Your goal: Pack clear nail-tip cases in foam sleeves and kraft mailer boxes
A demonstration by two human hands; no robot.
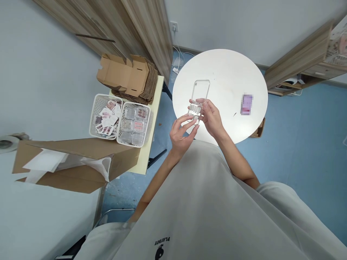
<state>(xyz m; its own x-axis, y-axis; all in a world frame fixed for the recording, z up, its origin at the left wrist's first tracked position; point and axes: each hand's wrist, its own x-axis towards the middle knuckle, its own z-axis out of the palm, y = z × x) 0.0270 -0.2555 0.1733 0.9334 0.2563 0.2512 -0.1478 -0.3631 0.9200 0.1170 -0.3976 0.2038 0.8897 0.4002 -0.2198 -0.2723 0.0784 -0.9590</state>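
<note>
Both my hands hold a clear plastic case (193, 102) over the near left part of the round white table, its transparent lid (201, 81) standing open on the far side. Several pale, nail-shaped pieces that look like press-on nails (194, 108) lie in rows inside it. My right hand (213, 117) grips the case's right side, thumb on top. With fingers bent over the near left edge, my left hand (181, 136) holds the case between fingertips and thumb. Its fingertips partly cover the near row of pieces.
On the white table (222, 72) lies a blurred purple item (246, 104). A side table (148, 144) at left carries flattened cardboard boxes (127, 76), a white basket of printed cards (107, 117) and another basket with clear cases (134, 124). An open carton (81, 169) stands nearer me.
</note>
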